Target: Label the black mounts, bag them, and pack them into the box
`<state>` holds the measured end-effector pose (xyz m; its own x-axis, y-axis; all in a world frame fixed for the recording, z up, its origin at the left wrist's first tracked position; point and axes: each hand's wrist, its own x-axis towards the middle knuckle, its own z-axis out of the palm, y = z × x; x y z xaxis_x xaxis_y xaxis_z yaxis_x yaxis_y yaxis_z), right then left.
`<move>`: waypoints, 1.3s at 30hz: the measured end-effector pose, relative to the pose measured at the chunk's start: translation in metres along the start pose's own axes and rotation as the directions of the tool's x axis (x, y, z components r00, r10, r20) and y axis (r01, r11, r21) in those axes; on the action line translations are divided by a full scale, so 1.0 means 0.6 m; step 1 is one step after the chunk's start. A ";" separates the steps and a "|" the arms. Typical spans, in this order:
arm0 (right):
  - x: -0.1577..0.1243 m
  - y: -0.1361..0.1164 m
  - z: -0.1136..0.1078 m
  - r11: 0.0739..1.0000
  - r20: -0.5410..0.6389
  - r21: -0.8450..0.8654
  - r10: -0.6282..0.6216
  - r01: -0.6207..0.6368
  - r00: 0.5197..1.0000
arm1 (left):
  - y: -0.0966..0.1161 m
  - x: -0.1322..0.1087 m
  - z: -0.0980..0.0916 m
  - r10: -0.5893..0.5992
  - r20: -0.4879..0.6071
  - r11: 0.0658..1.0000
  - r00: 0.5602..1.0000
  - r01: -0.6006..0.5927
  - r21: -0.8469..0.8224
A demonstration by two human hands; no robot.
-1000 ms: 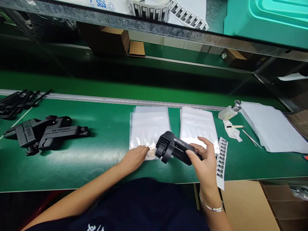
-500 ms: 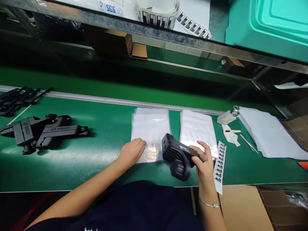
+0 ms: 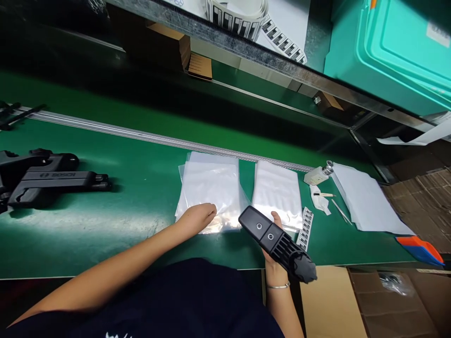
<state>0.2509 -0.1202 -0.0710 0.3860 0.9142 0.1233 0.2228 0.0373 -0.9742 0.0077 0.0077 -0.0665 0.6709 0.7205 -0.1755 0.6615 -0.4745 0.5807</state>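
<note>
In my right hand [image 3: 273, 256] is a black plastic tool part [image 3: 271, 234] with two round screws, ribbed sides and a knob at its lower end. It slants in front of the palm and hides most of my fingers; the thumb shows behind it. My left hand [image 3: 199, 217] lies on a stack of clear plastic bags [image 3: 211, 180], its fingers curled and pressed together on the top bag. A second stack of bags [image 3: 276, 188] lies just beyond my right hand. Beside that stack is a strip of black-and-white labels [image 3: 305, 230].
Black BOSCH-marked parts [image 3: 52, 180] lie on the left of the green table. Toward the right are a small bottle [image 3: 319, 174], tweezers [image 3: 341, 211], white sheets [image 3: 369, 197] and an orange-blue item [image 3: 419, 249]. A metal shelf overhead bears a label roll [image 3: 236, 21] and a teal bin [image 3: 391, 56].
My right hand has turned the black part over, so its screwed face shows and the knob points down right. The top bags have shifted under my left hand. The view has swung right.
</note>
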 end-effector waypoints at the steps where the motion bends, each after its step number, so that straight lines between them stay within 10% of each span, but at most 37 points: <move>1: 0.001 -0.001 0.002 0.999 0.001 0.041 0.018 -0.018 1.000 | 0.001 -0.001 -0.001 -0.002 -0.002 1.000 1.000 0.002 -0.007; 15: 0.007 -0.013 0.024 0.966 0.177 0.202 0.125 -0.160 0.976 | 0.013 -0.011 -0.012 -0.114 -0.016 0.992 0.993 0.113 -0.060; 21: 0.000 -0.027 0.020 0.982 0.080 -0.176 0.079 -0.064 0.994 | 0.042 -0.042 -0.033 0.091 -0.235 0.994 0.968 -0.102 -0.036; 30: -0.022 -0.034 0.058 0.826 -0.120 -0.557 -0.185 0.088 0.975 | 0.065 -0.034 -0.042 0.151 -0.030 0.983 0.988 -0.153 -0.099; 33: -0.007 -0.029 0.083 0.790 0.033 -0.544 -0.318 0.284 0.948 | 0.120 -0.011 -0.037 0.236 -0.030 0.971 0.971 -0.237 -0.044; 36: 0.019 -0.022 0.099 0.797 0.241 -0.420 -0.362 0.433 0.900 | 0.188 0.002 -0.011 0.492 -0.032 0.870 0.870 -0.492 -0.014; 39: 0.036 -0.017 0.094 0.787 0.359 -0.357 -0.381 0.503 0.852 | 0.223 -0.008 0.003 0.784 0.065 0.621 0.617 -0.778 -0.096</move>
<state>0.2064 -0.0778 -0.0688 -0.0779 0.9095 0.4084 0.6894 0.3451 -0.6369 0.0935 -0.0602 0.0107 0.9546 0.0401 0.2952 -0.1434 -0.8069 0.5731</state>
